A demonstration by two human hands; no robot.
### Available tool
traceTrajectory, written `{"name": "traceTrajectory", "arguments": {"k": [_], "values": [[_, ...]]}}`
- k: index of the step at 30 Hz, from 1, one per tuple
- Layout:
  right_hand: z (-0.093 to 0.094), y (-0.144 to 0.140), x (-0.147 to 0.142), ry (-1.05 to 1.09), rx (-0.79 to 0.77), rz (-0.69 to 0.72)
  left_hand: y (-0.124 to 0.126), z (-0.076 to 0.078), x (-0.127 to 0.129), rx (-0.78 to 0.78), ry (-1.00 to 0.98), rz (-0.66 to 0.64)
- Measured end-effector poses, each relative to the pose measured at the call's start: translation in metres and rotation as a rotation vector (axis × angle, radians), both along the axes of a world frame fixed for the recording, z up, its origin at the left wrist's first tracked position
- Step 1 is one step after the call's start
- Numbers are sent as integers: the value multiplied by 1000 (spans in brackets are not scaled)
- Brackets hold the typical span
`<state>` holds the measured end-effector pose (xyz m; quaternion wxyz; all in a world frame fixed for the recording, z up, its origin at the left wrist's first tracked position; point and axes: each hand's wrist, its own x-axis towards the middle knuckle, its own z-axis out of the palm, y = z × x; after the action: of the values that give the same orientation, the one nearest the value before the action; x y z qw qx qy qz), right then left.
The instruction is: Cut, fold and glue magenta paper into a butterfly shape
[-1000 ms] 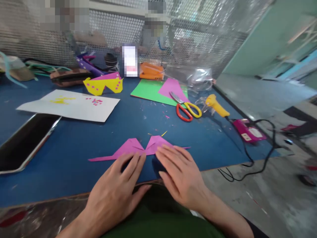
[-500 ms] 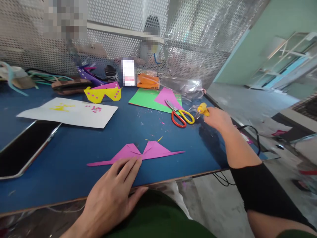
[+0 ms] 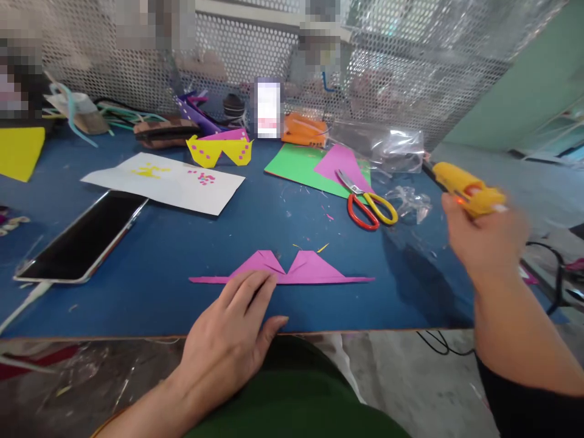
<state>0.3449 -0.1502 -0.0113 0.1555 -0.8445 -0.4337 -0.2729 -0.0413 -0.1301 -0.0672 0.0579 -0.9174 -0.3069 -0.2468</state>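
My left hand (image 3: 230,331) lies flat with its fingertips on a pink mask-shaped paper cutout (image 3: 314,267) near the table's front edge. The cutout has two peaks and a thin strip out to each side; part of its left half is under my fingers. Off to the right, my right hand (image 3: 490,243) is wrapped round a yellow hot glue gun (image 3: 460,181), raised over the table with its nozzle towards the back left. Scissors (image 3: 364,212) with one red and one yellow handle lie left of that hand, beside crumpled clear plastic (image 3: 410,204).
Green paper (image 3: 292,167) and a pink piece (image 3: 340,163) lie behind. A yellow dotted mask (image 3: 221,152) stands near white paper (image 3: 182,185) bearing small dots. A phone (image 3: 86,237) with a cable is at left. A lit screen (image 3: 268,109) stands against the perforated metal panel (image 3: 255,48).
My right hand has lifted the glue gun from near the scissors and moved it right. The view has shifted, showing more of the table's left. My left hand stays on the pink cutout.
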Motion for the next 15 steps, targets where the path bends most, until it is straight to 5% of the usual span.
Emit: {"name": "traceTrajectory", "arguments": {"k": [2, 4, 7, 15], "values": [[3, -15, -21, 123, -6, 123, 1, 2, 2, -49, -59, 35], [8, -28, -46, 514, -22, 501, 1, 5, 4, -117, -115, 68], [17, -34, -77, 738, -229, 870, 1, 9, 7, -172, -155, 115], [15, -2, -86, 923, -551, 990, 10, 16, 15, -335, -146, 120]]}}
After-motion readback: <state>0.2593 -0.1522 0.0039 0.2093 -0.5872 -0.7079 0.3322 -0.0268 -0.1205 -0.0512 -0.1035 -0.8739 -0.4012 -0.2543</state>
